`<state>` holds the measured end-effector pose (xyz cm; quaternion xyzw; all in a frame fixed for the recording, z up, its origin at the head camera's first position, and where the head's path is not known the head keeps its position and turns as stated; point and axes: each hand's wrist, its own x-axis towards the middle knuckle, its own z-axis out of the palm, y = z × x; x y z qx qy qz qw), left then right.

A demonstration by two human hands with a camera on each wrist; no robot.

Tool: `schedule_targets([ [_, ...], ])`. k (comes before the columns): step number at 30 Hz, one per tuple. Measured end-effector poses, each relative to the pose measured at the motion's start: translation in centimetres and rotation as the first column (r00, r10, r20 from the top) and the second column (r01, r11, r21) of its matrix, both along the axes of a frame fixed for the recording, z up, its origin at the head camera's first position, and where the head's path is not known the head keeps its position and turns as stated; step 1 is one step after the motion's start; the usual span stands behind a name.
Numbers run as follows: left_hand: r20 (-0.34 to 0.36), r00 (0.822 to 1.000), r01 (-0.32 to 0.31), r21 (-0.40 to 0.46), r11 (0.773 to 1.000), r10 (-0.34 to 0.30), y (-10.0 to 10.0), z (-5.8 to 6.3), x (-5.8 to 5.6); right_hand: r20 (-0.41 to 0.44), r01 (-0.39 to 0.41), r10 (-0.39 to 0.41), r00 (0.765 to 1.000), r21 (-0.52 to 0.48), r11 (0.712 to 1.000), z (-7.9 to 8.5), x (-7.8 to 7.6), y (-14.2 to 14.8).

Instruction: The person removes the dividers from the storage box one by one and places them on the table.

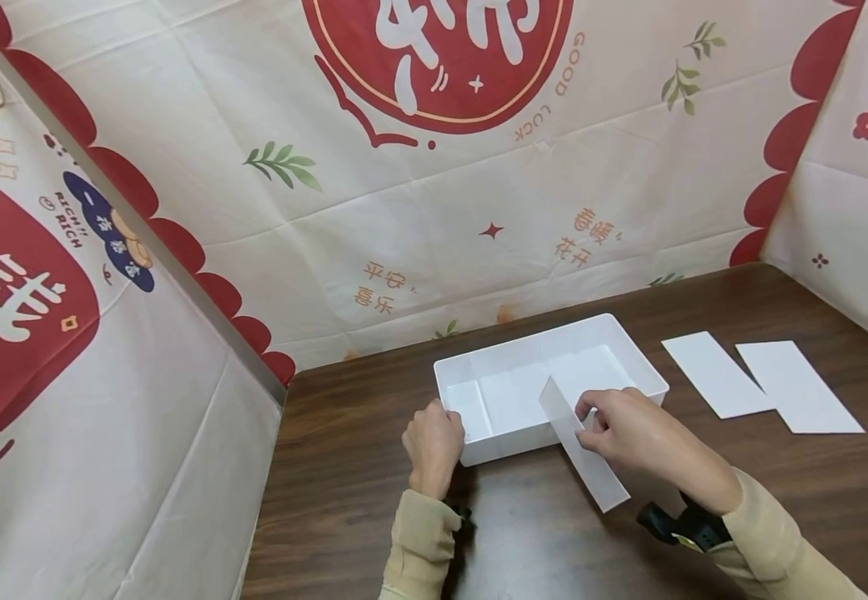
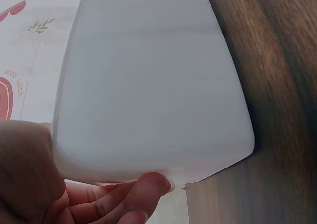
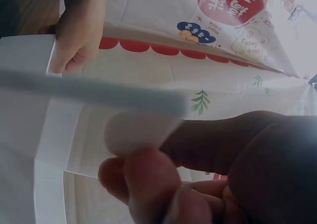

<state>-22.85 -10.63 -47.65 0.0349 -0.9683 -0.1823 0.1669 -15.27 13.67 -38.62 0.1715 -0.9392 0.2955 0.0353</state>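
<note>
On a wooden table [image 1: 336,483], left hand [image 1: 434,442] gripping left end of white tray [image 1: 516,387], thin panel [image 1: 591,468] pinched in right hand [image 1: 634,435]

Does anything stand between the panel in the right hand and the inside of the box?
Only the near wall of the box: in the head view, the panel overlaps it. No separate object is visible between them.

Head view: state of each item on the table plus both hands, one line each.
White tray: upright, open-topped, left end gripped
Held panel: tilted, over the tray's near edge; contact with the rim unclear
Left loose panel: lying flat, right of the tray
Right loose panel: lying flat, beside the other
Left hand: gripping the tray
Right hand: pinching the held panel
</note>
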Motion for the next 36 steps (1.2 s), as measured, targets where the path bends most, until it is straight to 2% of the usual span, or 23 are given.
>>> schedule_targets([
  [5,-0.001,1.000,-0.001,-0.002,1.000,0.001,0.0,0.1,0.0,0.055,-0.029,0.029,0.998,0.008,1.000,0.0,0.9,0.2],
  [9,0.000,1.000,0.002,-0.002,1.000,-0.002,0.1,0.1,0.0,0.112,-0.107,0.108,0.988,-0.013,0.994,-0.1,1.5,0.3],
  [12,-0.002,1.000,0.003,0.001,1.000,-0.003,0.1,0.1,0.0,0.124,-0.168,0.169,0.978,-0.022,0.986,-0.2,1.7,0.3],
  [17,-0.006,1.000,-0.002,0.006,1.000,0.002,0.0,0.1,-0.1,0.151,-0.204,0.204,0.967,-0.016,0.979,-0.3,1.9,0.0],
  [23,-0.004,1.000,0.003,0.011,1.000,-0.003,0.1,0.2,-0.3,0.178,-0.258,0.259,0.949,-0.028,0.966,-1.0,1.5,0.1],
  [31,0.008,1.000,0.000,0.005,1.000,0.000,0.1,0.4,-0.3,0.295,-0.325,0.339,0.893,-0.097,0.941,-2.7,0.5,0.6],
  [36,0.026,1.000,-0.006,0.007,1.000,0.005,0.0,0.2,-0.2,0.313,-0.359,0.368,0.876,-0.087,0.929,-3.7,-0.1,0.6],
])
